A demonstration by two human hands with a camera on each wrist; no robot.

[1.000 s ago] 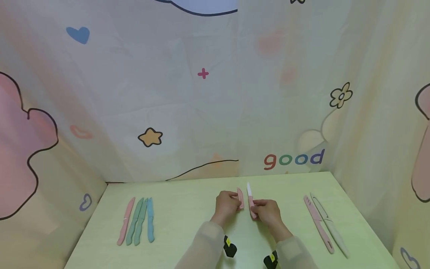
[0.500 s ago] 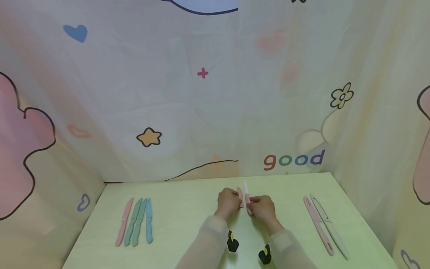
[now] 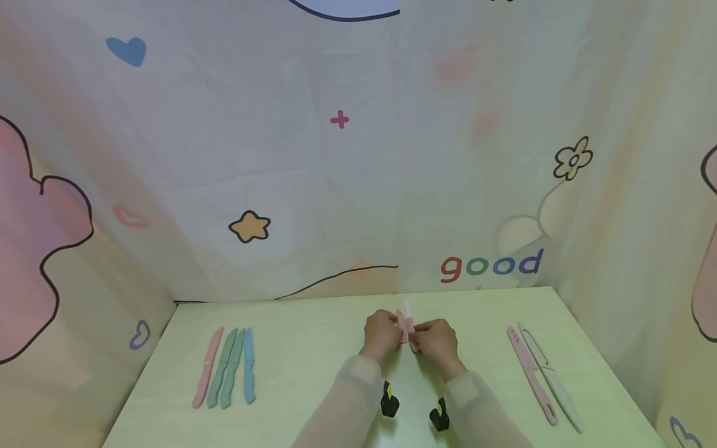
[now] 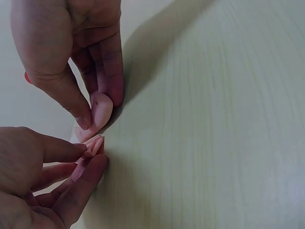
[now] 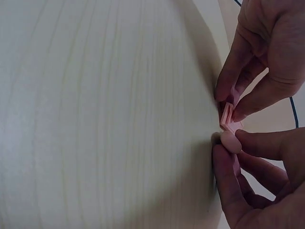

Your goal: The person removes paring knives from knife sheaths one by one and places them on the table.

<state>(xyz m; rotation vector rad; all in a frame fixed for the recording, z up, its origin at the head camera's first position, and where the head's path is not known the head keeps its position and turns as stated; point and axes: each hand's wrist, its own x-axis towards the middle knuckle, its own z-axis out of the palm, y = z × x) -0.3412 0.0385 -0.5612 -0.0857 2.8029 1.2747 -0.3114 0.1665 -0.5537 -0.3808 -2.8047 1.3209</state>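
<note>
Near the back middle of the table, my left hand (image 3: 382, 336) pinches a pink knife sheath (image 3: 401, 325) between thumb and fingers. The sheath's slotted mouth (image 4: 97, 145) faces me in the left wrist view. Just to its right, my right hand (image 3: 437, 342) grips a small knife (image 3: 410, 325) by its pink handle (image 5: 231, 141), with the white blade (image 3: 407, 308) pointing away from me. Sheath and knife stand side by side, very close; whether they touch I cannot tell. Fingers partly cover both.
On the table's left lie a pink sheathed knife (image 3: 208, 368), two green ones (image 3: 224, 368) and a blue one (image 3: 249, 367). To the right are a pink slotted knife-shaped piece (image 3: 531, 373) and a pale one (image 3: 551, 376). A printed curtain (image 3: 280, 155) encloses the table (image 3: 302, 373).
My right hand has moved left and slightly away from me, bringing the knife close beside the sheath. My left hand has shifted a little farther forward. The gap between them has narrowed.
</note>
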